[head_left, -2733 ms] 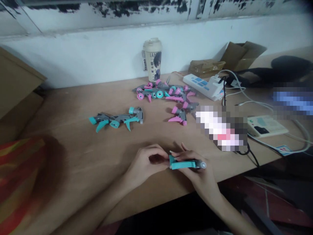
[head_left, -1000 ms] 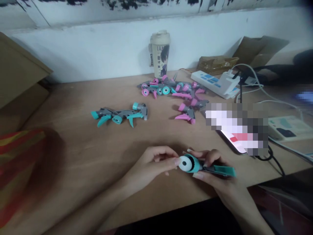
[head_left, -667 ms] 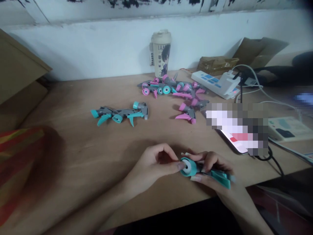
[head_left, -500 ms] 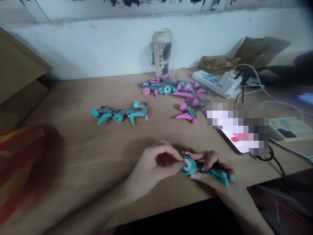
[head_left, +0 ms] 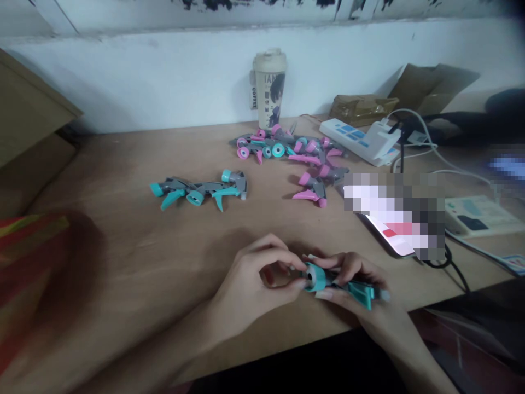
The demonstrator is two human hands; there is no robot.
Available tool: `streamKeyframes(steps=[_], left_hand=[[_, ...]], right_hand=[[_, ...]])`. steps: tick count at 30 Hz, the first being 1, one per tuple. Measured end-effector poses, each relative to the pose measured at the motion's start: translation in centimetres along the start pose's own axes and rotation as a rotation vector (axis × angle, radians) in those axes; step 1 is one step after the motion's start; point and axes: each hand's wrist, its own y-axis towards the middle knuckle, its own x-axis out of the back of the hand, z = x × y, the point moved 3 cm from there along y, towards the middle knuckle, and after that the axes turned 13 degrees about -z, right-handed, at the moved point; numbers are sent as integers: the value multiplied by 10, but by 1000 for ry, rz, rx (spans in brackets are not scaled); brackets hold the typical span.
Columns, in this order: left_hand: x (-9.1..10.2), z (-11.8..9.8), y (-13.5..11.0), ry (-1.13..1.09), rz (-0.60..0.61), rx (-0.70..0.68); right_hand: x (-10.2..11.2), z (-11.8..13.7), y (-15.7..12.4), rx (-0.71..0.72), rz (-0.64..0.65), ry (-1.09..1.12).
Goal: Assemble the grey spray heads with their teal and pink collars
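A trigger sprayer head with a teal collar, teal trigger and grey body lies in my right hand. The fingers and thumb there are closed around its body, and the collar's open end faces left, showing a white inside and a dark hole. My left hand meets that end, thumb and index fingertip bent into a pinch at the collar's rim. Anything small between those two fingertips is hidden. Beyond the hands, several teal-and-grey sprayer heads lie in a row on the table.
Pink and teal sprayer heads are heaped before a lidded coffee cup. Rightward are a lit phone, a power strip with cables, and a brown package. Cardboard and red-yellow material stand at left.
My left fingertips have shifted from the middle of the collar's opening to its rim, so the dark hole shows more plainly. The right hand keeps its hold. The whole view has shifted slightly.
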Motion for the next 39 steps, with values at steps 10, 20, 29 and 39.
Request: streamKeyframes(steps=[10, 20, 29, 39], left_hand=[[-2, -1, -6, 55, -82, -96], [-1, -9, -10, 106, -112, -266], [-2, -12, -10, 114, -157, -269], [-5, -5, -5, 84, -85, -97]], right_hand=[[4, -8, -4, -18, 27, -44], [2, -3, -2, -52, 52, -44], [3, -3, -2, -75, 54, -42], [4, -3, -1, -45, 36, -42]])
